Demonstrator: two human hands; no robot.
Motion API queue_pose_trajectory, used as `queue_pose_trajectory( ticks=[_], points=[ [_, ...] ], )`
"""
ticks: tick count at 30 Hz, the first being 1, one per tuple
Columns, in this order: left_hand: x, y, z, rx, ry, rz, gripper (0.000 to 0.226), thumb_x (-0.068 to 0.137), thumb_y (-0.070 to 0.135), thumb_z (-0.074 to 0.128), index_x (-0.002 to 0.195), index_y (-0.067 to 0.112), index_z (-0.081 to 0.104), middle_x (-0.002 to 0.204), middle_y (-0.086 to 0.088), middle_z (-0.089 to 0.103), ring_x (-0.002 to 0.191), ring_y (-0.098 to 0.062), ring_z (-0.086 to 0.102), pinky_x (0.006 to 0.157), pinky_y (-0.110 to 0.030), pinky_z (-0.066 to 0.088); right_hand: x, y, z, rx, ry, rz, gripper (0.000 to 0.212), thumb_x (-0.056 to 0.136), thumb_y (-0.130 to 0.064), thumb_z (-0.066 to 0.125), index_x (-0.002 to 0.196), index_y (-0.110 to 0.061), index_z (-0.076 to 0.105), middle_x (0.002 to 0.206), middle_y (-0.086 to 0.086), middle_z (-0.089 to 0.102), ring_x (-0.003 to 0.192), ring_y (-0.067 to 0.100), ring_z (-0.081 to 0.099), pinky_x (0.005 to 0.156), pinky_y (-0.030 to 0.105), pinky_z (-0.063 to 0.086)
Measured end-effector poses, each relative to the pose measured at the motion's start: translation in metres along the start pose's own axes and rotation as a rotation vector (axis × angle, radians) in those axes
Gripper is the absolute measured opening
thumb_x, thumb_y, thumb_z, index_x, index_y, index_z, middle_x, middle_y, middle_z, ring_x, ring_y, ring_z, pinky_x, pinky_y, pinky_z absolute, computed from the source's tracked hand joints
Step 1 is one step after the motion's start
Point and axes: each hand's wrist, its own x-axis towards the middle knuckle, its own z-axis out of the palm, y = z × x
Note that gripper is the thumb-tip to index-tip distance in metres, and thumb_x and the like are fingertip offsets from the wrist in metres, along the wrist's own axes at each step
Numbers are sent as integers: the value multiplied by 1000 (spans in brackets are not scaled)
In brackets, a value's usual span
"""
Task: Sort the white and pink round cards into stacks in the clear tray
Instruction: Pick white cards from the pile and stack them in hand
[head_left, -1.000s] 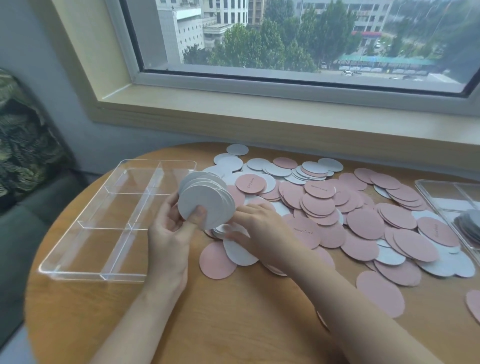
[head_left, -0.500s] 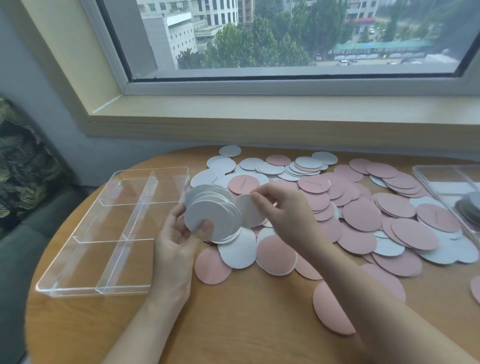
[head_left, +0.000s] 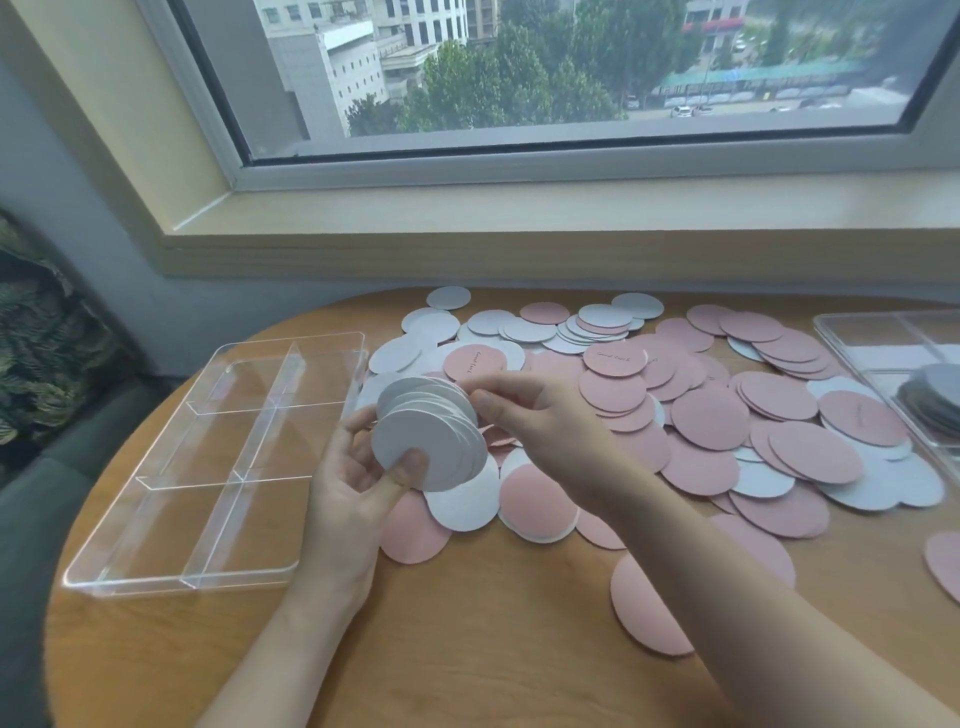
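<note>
My left hand (head_left: 348, 499) holds a fanned stack of white cards (head_left: 428, 436) above the table (head_left: 467, 649), thumb pressed on the front card, fingers curled behind. My right hand (head_left: 540, 431) pinches the stack's top edge between thumb and fingers. The clear tray (head_left: 171, 579) sits at the table's left edge, its 6 compartments bare. Loose pink and white cards (head_left: 711, 415) spread from the middle to the right edge, beside a second tray (head_left: 852, 338).

2 clear trays (head_left: 208, 457) (head_left: 883, 338), 2 hands (head_left: 343, 499) (head_left: 545, 431), dozens of pink/white cards (head_left: 711, 415), uncountable.
</note>
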Motion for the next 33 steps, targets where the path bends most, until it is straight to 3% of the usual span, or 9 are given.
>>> queue_pose_trajectory(
  ticks=[3, 6, 12, 14, 18, 22, 27, 31, 33],
  points=[
    [1, 2, 0, 4, 48, 43, 59, 78, 14, 82, 131, 19, 57, 119, -3, 74, 112, -17, 69, 89, -27, 58, 1, 1, -3, -80, 4, -19, 29, 104, -9, 48, 113, -21, 73, 104, 3, 76, 95, 9, 68, 86, 35, 55],
    [3, 4, 0, -6, 127, 91, 58, 79, 13, 75, 133, 16, 55, 116, 3, 75, 110, -11, 69, 85, -20, 55, 5, 13, -3, -493, 8, -107, 23, 99, -18, 58, 118, -23, 70, 111, -12, 73, 107, 0, 63, 91, 26, 50],
    [6, 4, -6, -27, 217, 96, 57, 81, 19, 76, 133, 24, 55, 118, 5, 73, 113, -11, 68, 91, -22, 55, 2, 35, 10, -983, -243, -141, 48, 94, -33, 66, 140, -26, 56, 148, -13, 50, 142, 6, 34, 118, 27, 24],
    [6, 4, -6, -32, 220, 93, 59, 81, 19, 76, 136, 21, 54, 118, 4, 73, 113, -12, 68, 91, -24, 55, 3, 37, 11, -1036, -230, -199, 48, 93, -32, 68, 140, -26, 56, 147, -13, 51, 142, 8, 35, 116, 24, 20],
    [6, 3, -6, -38, 211, 87, 62, 82, 17, 76, 139, 18, 52, 121, 2, 73, 116, -16, 67, 93, -28, 54, 5, 44, 8, -1096, -107, -352, 28, 91, -27, 71, 119, -24, 69, 116, -9, 67, 112, 17, 56, 104, 31, 33],
    [7, 1, -9, -61, 192, 58, 61, 82, 17, 76, 139, 17, 53, 126, -4, 70, 121, -21, 65, 101, -37, 52, 7, 46, 7, -1071, -54, -406, 14, 91, -30, 68, 102, -24, 75, 97, -10, 70, 94, 18, 61, 94, 37, 41],
    [6, 0, -8, -60, 154, 55, 62, 81, 16, 79, 137, 15, 53, 130, -10, 68, 123, -26, 64, 101, -40, 51, 8, 36, 0, -859, 144, -347, 24, 96, -33, 55, 98, -19, 75, 87, -7, 73, 79, 17, 63, 74, 37, 52],
    [6, 0, -7, -66, 109, 36, 62, 79, 19, 83, 134, 18, 55, 127, -6, 70, 123, -26, 65, 94, -37, 53, 6, 29, -5, -652, 327, -251, 11, 95, -17, 64, 95, -18, 75, 77, -14, 69, 70, -3, 59, 68, 21, 47],
    [5, 0, -6, -66, 53, 21, 59, 78, 20, 81, 132, 20, 56, 125, -5, 71, 120, -25, 66, 93, -36, 54, 7, 26, -5, -473, 374, -190, 12, 96, -16, 64, 94, -19, 76, 80, -15, 72, 74, 0, 64, 71, 22, 51]
  ],
)
